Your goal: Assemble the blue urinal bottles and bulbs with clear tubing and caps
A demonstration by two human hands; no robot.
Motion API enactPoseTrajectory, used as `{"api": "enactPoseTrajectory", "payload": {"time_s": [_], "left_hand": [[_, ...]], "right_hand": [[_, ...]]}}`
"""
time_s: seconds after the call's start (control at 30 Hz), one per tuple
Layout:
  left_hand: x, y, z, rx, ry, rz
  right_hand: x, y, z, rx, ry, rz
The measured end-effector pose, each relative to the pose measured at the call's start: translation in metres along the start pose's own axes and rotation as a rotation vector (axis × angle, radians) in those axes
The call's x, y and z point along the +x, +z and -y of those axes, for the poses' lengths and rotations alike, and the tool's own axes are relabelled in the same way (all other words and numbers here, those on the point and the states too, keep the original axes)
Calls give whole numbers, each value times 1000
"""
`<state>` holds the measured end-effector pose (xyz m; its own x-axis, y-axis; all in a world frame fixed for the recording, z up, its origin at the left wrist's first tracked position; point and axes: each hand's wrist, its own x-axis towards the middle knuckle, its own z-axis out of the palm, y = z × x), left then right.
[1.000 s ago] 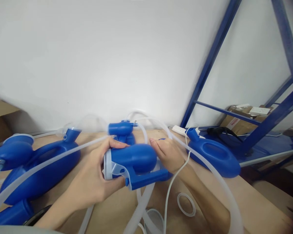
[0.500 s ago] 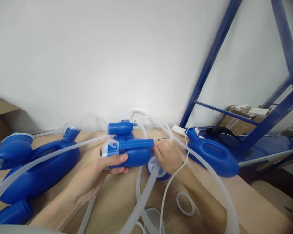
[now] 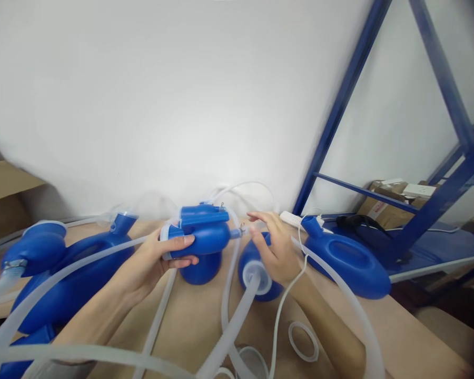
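Observation:
My left hand (image 3: pixel 158 258) grips a blue plastic vessel (image 3: pixel 201 237) with a handle on top, holding it above the wooden table (image 3: pixel 398 337). Its small nozzle points right. My right hand (image 3: pixel 274 245) is at that nozzle, fingertips pinched on a thin clear tube end (image 3: pixel 245 229). Below the held vessel sit another blue vessel (image 3: pixel 199 268) and a blue piece (image 3: pixel 256 268) with a thick translucent hose (image 3: pixel 229 326) plugged into it.
Large blue flat bottles lie left (image 3: pixel 71 279) and right (image 3: pixel 345 258). Translucent hoses cross the table. A white ring (image 3: pixel 303 342) lies near my right forearm. A blue metal rack (image 3: pixel 430 205) with cardboard boxes (image 3: pixel 391 200) stands right; a white power strip (image 3: pixel 292 217) sits at the wall.
My left hand has turned the blue vessel so its handle is on top and lifted it a little. My right hand has come off the vessel's end and moved to its nozzle.

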<state>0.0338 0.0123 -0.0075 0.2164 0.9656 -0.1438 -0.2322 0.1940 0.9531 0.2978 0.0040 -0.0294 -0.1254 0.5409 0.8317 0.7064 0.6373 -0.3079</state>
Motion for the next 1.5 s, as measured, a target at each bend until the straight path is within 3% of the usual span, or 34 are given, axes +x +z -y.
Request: {"api": "enactPoseTrajectory", "payload": {"time_s": [0.13,0.3,0.4,0.63,0.93,1.17,1.5], "left_hand": [[1,-10,-8,26,45,-17],[-4,-8,-11,203,122,17],[-5,-4,-10,247,164,18],[-2,-6,-7,201,151,9],[-7,-2,-10,5,125,20],[-14,2,-8,5,83,101],[-7,1,-8,-26,67,53]], "right_hand": [[-2,0,-2,15,-85,-34],[0,5,3,210,219,212],[2,6,4,314,270,285],[1,9,2,531,357,320],[4,12,4,878,702,198],[3,11,-2,789,546,358],[3,7,-9,670,369,433]]}}
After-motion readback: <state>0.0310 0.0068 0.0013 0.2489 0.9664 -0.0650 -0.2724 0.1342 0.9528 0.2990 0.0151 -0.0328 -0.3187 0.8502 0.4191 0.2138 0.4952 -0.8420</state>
